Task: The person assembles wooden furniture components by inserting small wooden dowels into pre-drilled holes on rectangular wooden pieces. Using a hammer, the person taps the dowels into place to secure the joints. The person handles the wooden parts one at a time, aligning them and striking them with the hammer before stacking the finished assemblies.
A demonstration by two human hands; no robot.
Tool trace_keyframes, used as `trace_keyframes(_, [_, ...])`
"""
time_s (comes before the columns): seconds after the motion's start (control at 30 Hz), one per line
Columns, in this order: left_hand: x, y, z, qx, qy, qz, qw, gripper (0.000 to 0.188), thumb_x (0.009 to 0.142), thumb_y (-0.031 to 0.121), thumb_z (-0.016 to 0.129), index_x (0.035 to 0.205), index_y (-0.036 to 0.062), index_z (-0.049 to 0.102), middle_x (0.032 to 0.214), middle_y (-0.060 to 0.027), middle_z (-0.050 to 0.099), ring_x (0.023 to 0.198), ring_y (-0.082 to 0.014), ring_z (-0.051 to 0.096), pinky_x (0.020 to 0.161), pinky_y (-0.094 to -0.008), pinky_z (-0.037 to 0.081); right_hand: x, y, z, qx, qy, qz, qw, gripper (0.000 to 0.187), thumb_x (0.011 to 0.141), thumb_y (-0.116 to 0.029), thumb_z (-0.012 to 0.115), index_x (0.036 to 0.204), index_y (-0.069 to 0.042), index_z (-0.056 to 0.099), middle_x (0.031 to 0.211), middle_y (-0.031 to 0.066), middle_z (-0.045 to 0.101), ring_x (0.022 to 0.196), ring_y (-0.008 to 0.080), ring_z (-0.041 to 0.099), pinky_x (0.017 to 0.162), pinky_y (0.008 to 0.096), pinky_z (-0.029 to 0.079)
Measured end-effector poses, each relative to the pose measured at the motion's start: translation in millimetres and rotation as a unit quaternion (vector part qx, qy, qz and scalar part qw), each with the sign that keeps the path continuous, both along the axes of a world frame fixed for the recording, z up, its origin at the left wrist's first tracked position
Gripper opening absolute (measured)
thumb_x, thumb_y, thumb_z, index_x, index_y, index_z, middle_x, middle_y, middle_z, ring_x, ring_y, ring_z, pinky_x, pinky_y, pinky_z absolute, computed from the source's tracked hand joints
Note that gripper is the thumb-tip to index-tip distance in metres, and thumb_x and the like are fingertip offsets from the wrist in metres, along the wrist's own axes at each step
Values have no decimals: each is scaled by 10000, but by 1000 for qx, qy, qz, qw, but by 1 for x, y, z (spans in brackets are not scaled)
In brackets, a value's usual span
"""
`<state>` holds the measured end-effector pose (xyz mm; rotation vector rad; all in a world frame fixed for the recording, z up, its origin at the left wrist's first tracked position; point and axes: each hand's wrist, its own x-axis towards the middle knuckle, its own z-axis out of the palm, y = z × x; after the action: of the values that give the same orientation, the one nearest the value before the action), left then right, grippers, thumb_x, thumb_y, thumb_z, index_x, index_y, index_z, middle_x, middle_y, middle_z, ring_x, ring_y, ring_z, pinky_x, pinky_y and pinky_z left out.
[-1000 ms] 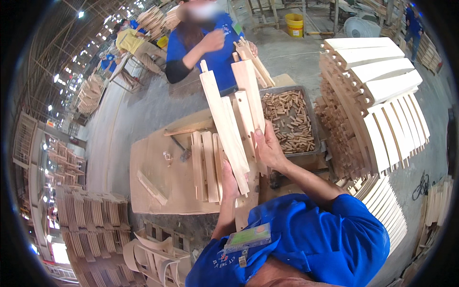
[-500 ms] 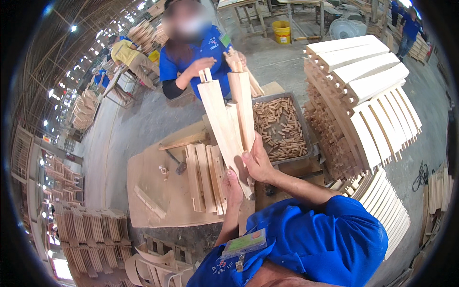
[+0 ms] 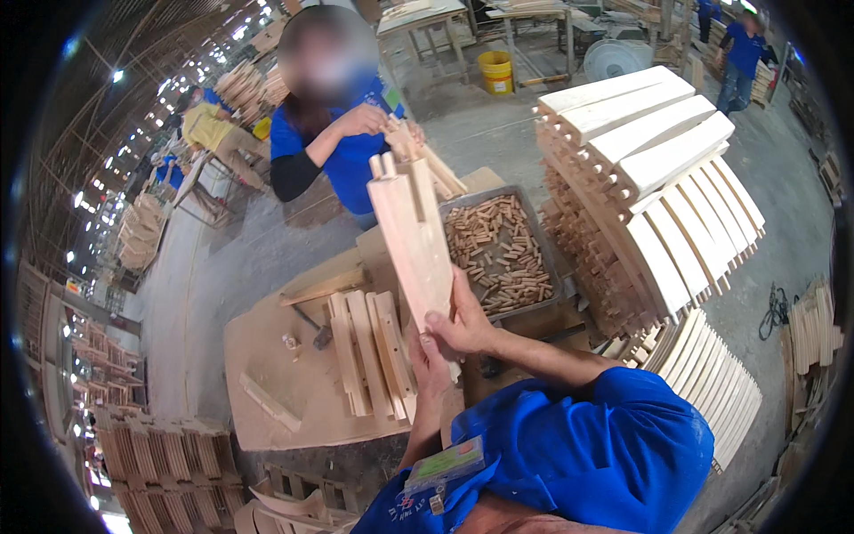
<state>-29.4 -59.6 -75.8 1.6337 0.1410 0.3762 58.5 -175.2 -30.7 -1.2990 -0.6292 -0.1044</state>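
Head view: a bundle of pale wooden pieces [image 3: 414,254], at least two, stands tilted in the person's hands, above the near part of the work surface. The right hand [image 3: 464,316] is closed on its right edge, thumb across the front; the left hand [image 3: 431,365] is wrapped round the lower end, its exact finger spread hidden by the wood. Just left lie several wooden bars [image 3: 369,356] side by side on a brown board [image 3: 253,356], with a dark-headed hammer [image 3: 323,336] beside them and a short strip [image 3: 269,402] further left.

Beyond the board, a co-worker [image 3: 347,173] in blue holds more wooden parts [image 3: 436,165]. A grey concrete floor [image 3: 200,294] spreads through the workshop, where a person in yellow [image 3: 209,129] stands farther back. On the right rises a stack of curved slats [image 3: 658,151].

A shallow grey tray [image 3: 543,245], right of the bundle, holds many short dowels [image 3: 519,287], scattered unevenly. Far off stands a yellow bucket [image 3: 495,73]; its inside cannot be made out.

The bundle's front piece is smooth and flat-faced, pinkish along its middle, with two round pegs [image 3: 382,166] projecting from its upper end. A narrower piece shows behind it.
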Motion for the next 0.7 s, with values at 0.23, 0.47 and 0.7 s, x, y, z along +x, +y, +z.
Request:
trace_keyframes(0.23, [9, 25, 2, -123, 1, -13, 992, 629, 1144, 485, 355, 1570, 23, 378, 1488, -132, 513, 1379, -248, 491, 1158, -397, 406, -7, -3, 3, -70, -36, 0, 997, 945, 828, -359, 854, 1524, 10, 332, 1334, 233, 588, 1232, 337, 622, 1057, 433, 485])
trace_keyframes(0.47, [33, 46, 113, -70, -152, -177, 970, 860, 899, 395, 793, 1532, -18, 381, 1420, -233, 572, 1277, -321, 612, 1086, -447, 505, -22, 7, -5, -101, -142, 77, 982, 956, 843, -417, 827, 1514, 31, 314, 1330, 274, 565, 1156, 448, 629, 962, 489, 527])
trace_keyframes(0.7, [15, 75, 72, -29, -166, 28, 985, 788, 842, -20, 724, 1531, -41, 340, 1343, -219, 620, 1251, -309, 625, 1075, -446, 528, -21, -21, -12, -308, -134, 100, 937, 701, 967, -403, 725, 1491, -27, 450, 1380, 234, 581, 1163, 434, 637, 951, 475, 544])
